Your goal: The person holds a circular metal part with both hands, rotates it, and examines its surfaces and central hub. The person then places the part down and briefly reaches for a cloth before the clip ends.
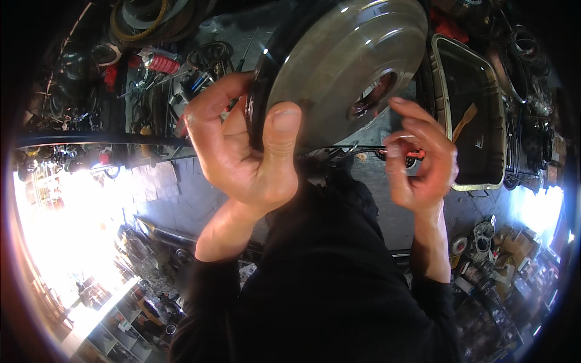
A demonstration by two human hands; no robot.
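Observation:
My left hand [248, 151] grips the rim of a large round metal drum [327, 78], thumb on its face and fingers around the dark outer edge. Stepped rings run around the shiny grey-brown face, and a round hole opens near its middle. The drum is tilted and held up above the workbench [242, 36]. Close to that hole, at the drum's lower right, is my right hand [423, 157]. Its fingers are bent and apart, with nothing visible between them. A red-handled tool [414, 155] lies behind those fingers.
A deep rectangular tray [440, 91] with a wooden stick [465, 121] in it stands at right. Tools, a red coil-shaped part [160, 63] and ring-shaped parts [138, 24] crowd the left of the bench. Machine parts [482, 239] fill the lower right.

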